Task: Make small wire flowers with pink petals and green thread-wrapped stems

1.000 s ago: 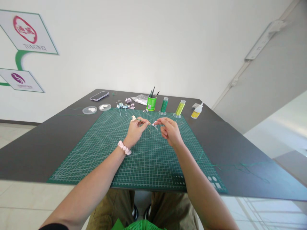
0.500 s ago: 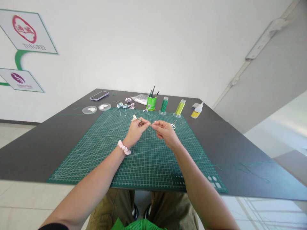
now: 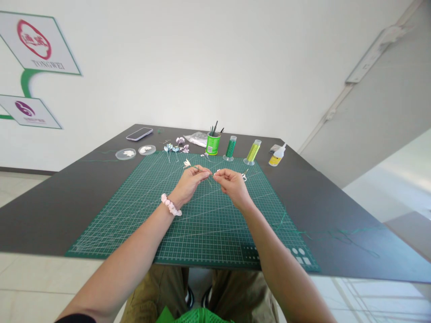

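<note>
Over the green cutting mat (image 3: 202, 229), my left hand (image 3: 190, 183) is closed around the green stem of a small cream-white artificial flower (image 3: 186, 164). The blossom pokes out past the fingers on the left. My right hand (image 3: 232, 185) pinches at the stem's far end, its fingertips almost touching the left ones; what exactly lies in that pinch is too small to tell. A short thin strand hangs below the fingertips. Partly hidden behind my right hand are white-handled scissors (image 3: 244, 177).
Along the back stand a green can (image 3: 213, 144) of tools, a dark green thread spool (image 3: 230, 148), a yellow-green spool (image 3: 252, 152) and a glue bottle (image 3: 276, 155). Blue and purple flowers (image 3: 175, 150), two dishes (image 3: 125, 154) and a phone (image 3: 139, 134) lie left. Loose green thread (image 3: 350, 237) trails right.
My left wrist has shifted slightly left and the white flower has turned and moved a little up and left. My right hand has stayed nearly in place.
</note>
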`<state>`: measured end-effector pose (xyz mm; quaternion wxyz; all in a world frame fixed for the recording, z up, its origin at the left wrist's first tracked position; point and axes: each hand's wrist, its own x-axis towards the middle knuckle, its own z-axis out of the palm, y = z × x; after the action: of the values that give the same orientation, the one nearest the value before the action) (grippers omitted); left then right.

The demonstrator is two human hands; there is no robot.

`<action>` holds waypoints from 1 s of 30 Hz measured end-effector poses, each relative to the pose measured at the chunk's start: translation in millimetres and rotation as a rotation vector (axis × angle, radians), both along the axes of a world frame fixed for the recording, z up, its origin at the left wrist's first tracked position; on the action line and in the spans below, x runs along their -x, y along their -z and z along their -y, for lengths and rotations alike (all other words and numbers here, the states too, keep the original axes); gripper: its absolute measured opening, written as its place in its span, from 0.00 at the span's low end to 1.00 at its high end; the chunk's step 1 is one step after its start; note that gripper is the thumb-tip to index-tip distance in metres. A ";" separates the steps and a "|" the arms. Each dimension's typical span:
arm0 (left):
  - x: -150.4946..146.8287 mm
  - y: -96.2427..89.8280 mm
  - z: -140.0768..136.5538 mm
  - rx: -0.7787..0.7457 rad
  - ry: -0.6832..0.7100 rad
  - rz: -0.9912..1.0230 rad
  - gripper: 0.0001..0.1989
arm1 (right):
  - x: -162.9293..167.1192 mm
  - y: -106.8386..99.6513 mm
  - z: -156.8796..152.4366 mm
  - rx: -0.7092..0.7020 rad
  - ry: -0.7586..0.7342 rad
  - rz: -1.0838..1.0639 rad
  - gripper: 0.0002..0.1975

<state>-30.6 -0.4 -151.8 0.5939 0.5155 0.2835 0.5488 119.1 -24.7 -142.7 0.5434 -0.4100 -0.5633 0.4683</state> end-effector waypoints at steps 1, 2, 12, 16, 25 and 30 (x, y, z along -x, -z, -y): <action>0.5 -0.4 -0.2 0.008 0.016 0.003 0.07 | -0.3 -0.1 0.1 0.005 -0.009 -0.004 0.11; 1.0 -0.8 -0.4 0.015 0.030 0.007 0.07 | -0.6 -0.3 0.3 0.014 -0.021 -0.010 0.11; 3.7 -7.0 2.4 0.066 0.090 0.054 0.10 | 0.5 0.8 1.9 0.141 -0.223 -0.093 0.17; 4.4 -7.9 3.4 0.101 0.109 0.066 0.10 | 0.8 2.3 2.6 0.163 -0.275 -0.129 0.19; 6.5 -11.3 4.1 0.145 0.158 0.088 0.07 | -1.6 0.8 2.3 0.210 -0.377 -0.184 0.19; 7.8 -13.5 4.2 0.196 0.168 0.128 0.05 | -5.0 0.4 0.9 0.238 -0.395 -0.189 0.18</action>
<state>-38.4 -4.6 -138.3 0.7021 0.4408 0.2533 0.4987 124.1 -25.6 -143.2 0.4393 -0.3074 -0.5200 0.6649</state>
